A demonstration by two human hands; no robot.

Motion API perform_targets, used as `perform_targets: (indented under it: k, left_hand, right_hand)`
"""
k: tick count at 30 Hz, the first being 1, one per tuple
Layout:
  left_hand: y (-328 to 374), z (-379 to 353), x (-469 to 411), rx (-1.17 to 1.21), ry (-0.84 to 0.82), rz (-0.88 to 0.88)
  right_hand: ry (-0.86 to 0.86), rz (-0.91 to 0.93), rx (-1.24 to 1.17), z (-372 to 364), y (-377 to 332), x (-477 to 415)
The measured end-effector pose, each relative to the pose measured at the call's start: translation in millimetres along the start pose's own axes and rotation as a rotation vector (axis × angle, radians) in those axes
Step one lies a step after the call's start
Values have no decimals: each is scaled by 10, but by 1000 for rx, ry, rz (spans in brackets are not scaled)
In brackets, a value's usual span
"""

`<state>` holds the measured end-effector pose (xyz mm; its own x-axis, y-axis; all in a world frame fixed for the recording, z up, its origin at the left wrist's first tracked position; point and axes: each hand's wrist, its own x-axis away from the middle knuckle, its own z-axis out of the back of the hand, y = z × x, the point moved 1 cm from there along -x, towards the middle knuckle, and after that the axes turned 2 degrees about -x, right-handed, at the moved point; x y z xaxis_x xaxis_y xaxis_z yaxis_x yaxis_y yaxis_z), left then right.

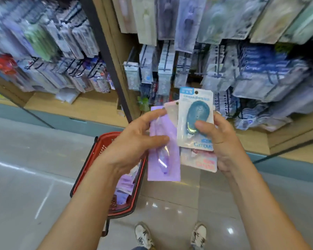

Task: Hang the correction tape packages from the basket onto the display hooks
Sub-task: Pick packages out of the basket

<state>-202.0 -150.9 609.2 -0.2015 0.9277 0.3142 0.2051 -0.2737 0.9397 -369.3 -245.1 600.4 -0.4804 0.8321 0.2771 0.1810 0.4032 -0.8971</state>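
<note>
My right hand (pixel 222 141) grips a fan of correction tape packages, thumb pressed on the front one, a white card with a teal tape dispenser (pixel 195 120). A pink-printed package (pixel 201 160) sticks out beneath it. My left hand (pixel 134 139) pinches a long purple package (pixel 163 154) between thumb and fingers, beside the teal one. The red basket (pixel 99 150) sits on the floor below my left arm, with several purple packages (pixel 124 186) inside. Display hooks (pixel 163 69) with hanging packages fill the shelf ahead.
A dark metal upright (pixel 107 60) divides the left shelf bay from the right one. Packed rows of blue stationery packs (pixel 266 73) hang at the right. A wooden shelf base (pixel 83 107) runs along the floor. My shoes (pixel 170 235) stand on glossy tiles.
</note>
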Motion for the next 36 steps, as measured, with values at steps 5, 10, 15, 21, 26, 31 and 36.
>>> perform_targets:
  k: [5, 10, 15, 21, 26, 31, 36]
  left_hand:
    - [111, -941, -235, 141, 220, -137]
    - [332, -1879, -429, -22, 180, -332]
    - [662, -2479, -574, -210, 66, -444]
    - [1196, -2670, -747, -249, -101, -564]
    - [1893, -2656, -834, -124, -209, -655]
    - [2717, -2614, -840, -73, -259, -813]
    - [3451, -2569, -833, -64, -274, -974]
  right_hand:
    - [63, 131, -12, 872, -551, 208]
    - [149, 349, 162, 1594, -1040, 380]
    - [155, 558, 300, 1832, -1536, 504]
    - [162, 792, 334, 1800, -2126, 498]
    - [69, 987, 355, 1544, -2756, 417]
    - [60, 1127, 275, 1205, -3453, 312]
    - [-4, 1154, 217, 871, -4081, 214]
